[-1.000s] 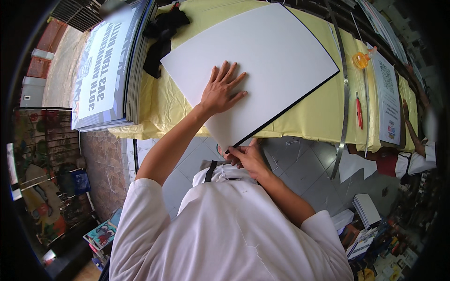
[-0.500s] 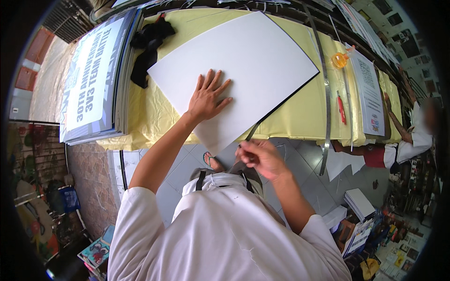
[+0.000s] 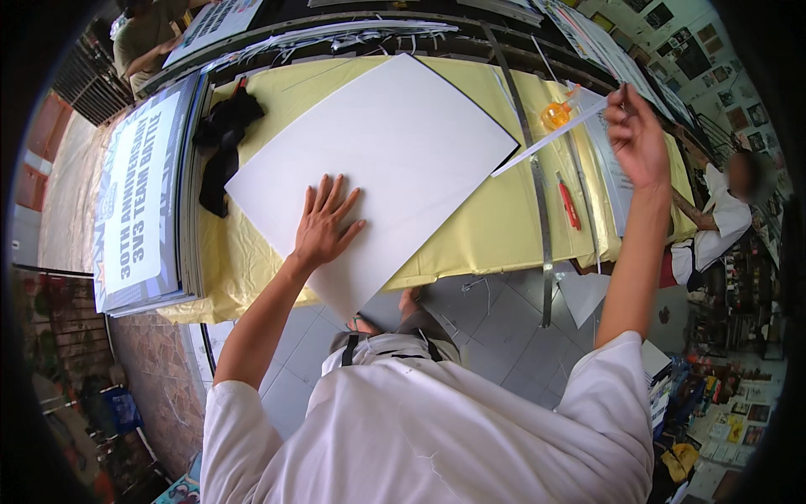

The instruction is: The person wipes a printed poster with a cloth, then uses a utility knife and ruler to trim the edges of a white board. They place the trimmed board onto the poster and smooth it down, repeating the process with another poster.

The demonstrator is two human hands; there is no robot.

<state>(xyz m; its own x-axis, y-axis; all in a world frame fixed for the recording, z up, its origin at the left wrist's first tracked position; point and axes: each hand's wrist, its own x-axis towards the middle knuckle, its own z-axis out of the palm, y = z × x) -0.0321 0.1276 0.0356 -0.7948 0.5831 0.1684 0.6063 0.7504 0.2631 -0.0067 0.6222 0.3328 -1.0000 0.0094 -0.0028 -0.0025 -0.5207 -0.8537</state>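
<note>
The left hand [image 3: 323, 225] lay flat on the white board [image 3: 378, 160], fingers spread and gripping nothing, pinning it to the yellow-covered counter [image 3: 478, 239]. The board sat askew, one corner overhanging the near edge. The right hand [image 3: 635, 134] was raised over the counter's right end, fingers pinched on a thin white strip [image 3: 546, 139] that ran from it down to the board's right corner. By my judgement the strip was cut and was being lifted off; whether other edges needed cutting could not be told. A red knife [image 3: 569, 204] and a steel ruler [image 3: 537, 197] lay unused beside the board.
</note>
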